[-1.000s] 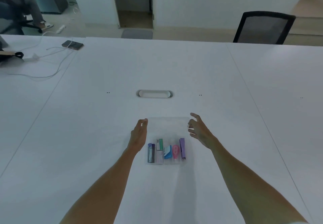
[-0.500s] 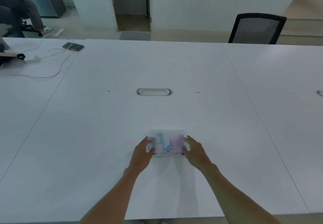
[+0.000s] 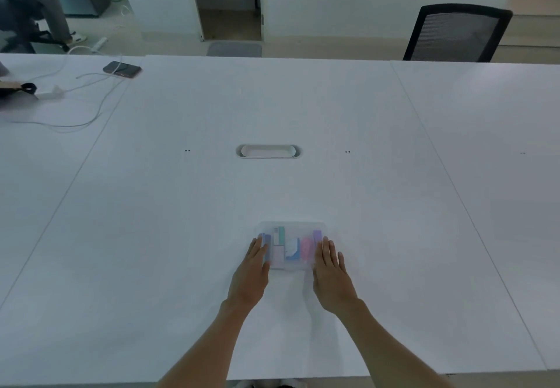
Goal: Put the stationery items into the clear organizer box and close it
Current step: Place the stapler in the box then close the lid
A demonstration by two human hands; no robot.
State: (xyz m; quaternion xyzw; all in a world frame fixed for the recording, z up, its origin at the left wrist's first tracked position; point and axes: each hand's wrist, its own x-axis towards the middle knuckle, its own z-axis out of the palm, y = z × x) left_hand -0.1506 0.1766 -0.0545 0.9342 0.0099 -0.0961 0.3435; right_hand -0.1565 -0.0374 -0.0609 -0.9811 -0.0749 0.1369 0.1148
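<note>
Left grip (image 3: 253, 262) and right grip (image 3: 328, 262), fingers spread flat, press the closed clear organizer box (image 3: 292, 228) at 9 and 3 o'clock; stationery items (image 3: 289, 249) inside, labels unreadable.

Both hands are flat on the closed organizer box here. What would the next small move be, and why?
Probably a short downward press along the lid's near edge to seat it, then lift off. The left hand and right hand lie open on the clear organizer box, whose lid is down over the stationery items. Whether a latch has caught cannot be seen.
</note>
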